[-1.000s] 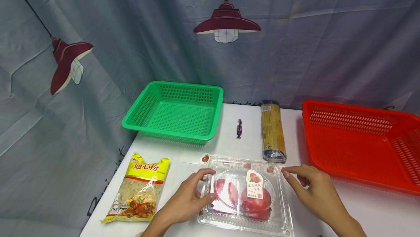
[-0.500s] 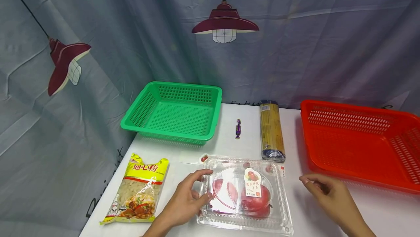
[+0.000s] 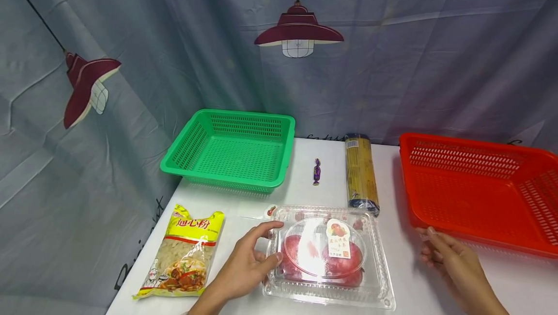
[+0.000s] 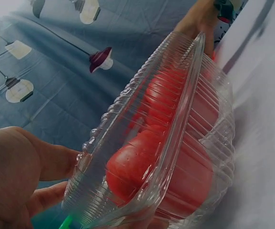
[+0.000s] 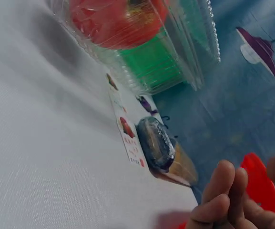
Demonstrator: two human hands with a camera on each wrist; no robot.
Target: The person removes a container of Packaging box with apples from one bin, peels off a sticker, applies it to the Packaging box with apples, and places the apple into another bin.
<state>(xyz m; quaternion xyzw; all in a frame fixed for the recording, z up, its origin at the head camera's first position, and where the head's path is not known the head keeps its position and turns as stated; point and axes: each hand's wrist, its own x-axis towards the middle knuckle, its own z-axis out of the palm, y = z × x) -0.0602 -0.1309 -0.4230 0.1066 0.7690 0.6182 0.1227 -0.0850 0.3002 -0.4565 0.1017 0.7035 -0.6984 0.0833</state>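
A clear plastic clamshell box (image 3: 322, 295) of red tomatoes (image 4: 132, 164) is near the front of the white table. My left hand (image 3: 244, 261) grips its left side with thumb and fingers; some fingertips are hidden behind the plastic. The box seems slightly raised, with a shadow below it in the right wrist view. A printed paper strip (image 5: 127, 131) lies flat on the table past the box. To the right, beside the red basket (image 3: 475, 194), my right hand (image 3: 455, 266) is apart from the box, fingers loosely bent, nothing visible in them.
A yellow pasta bag (image 3: 187, 252) lies at the left. Behind the box are a green basket (image 3: 231, 174), a purple-wrapped candy (image 3: 317, 172) and a long pack of noodles (image 3: 362, 169). A grey curtain (image 3: 370, 77) hangs at the back.
My right hand has left the box's right edge and moved right, toward the red basket. The box has risen slightly in my left hand, and the tomatoes inside have shifted.
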